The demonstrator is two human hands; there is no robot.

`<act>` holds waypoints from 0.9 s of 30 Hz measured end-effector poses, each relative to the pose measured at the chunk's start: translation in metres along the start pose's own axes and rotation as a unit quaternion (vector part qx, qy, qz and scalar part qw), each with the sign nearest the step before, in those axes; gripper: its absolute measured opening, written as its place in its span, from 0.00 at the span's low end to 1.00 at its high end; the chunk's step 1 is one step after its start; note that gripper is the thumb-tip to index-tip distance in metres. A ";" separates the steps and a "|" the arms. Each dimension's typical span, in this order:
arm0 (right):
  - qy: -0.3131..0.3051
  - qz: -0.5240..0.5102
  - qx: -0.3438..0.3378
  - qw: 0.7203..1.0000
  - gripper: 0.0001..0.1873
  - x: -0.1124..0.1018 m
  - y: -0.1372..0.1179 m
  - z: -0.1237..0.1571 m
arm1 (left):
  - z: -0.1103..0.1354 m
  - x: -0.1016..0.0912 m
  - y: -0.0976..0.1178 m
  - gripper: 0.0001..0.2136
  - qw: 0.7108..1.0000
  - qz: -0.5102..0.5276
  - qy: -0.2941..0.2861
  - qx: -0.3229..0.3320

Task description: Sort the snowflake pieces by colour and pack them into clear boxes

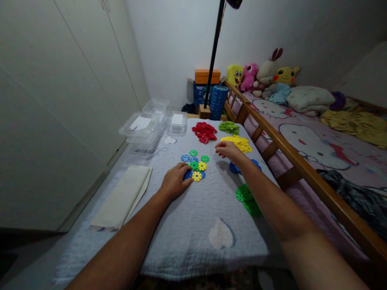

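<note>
Several flower-shaped plastic discs in blue, green and yellow lie loosely mixed on the cloth-covered table. At their left edge rests my left hand, its thumb and fingers apart around a dark blue disc. My right hand hovers left of the yellow disc pile, fingertips drawn together; anything between them is hidden. Below that hand lies a blue pile, partly covered by my forearm. A dark green pile sits nearer me. Red pieces and light green pieces form two piles farther back.
Clear plastic containers stand at the back left, with a smaller box beside them. A folded cream cloth lies on the left. A wooden bed rail borders the right side, and a black lamp pole rises behind.
</note>
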State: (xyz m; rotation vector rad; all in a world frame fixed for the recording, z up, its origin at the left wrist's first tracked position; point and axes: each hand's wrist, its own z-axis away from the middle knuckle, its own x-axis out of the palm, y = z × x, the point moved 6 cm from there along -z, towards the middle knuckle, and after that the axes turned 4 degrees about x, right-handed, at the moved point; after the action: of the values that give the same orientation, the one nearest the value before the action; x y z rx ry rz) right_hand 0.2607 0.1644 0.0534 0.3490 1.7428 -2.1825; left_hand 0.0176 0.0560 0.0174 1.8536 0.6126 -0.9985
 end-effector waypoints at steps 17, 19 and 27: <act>-0.088 0.340 -0.161 0.922 0.11 0.068 -0.002 0.033 | 0.000 0.002 -0.001 0.18 1.000 -0.007 0.007 0.000; -0.098 0.301 -0.136 0.939 0.08 0.061 0.000 0.032 | 0.000 0.001 0.000 0.19 1.000 -0.004 0.006 -0.001; 0.025 0.001 0.025 0.999 0.04 -0.008 0.020 0.011 | 0.000 -0.001 0.002 0.24 1.000 0.008 -0.002 -0.014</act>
State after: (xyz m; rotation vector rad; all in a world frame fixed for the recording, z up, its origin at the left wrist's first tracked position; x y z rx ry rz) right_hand 0.2759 0.1499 0.0406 0.4224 1.7146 -2.2381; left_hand 0.0187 0.0555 0.0192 1.8287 0.6057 -0.9769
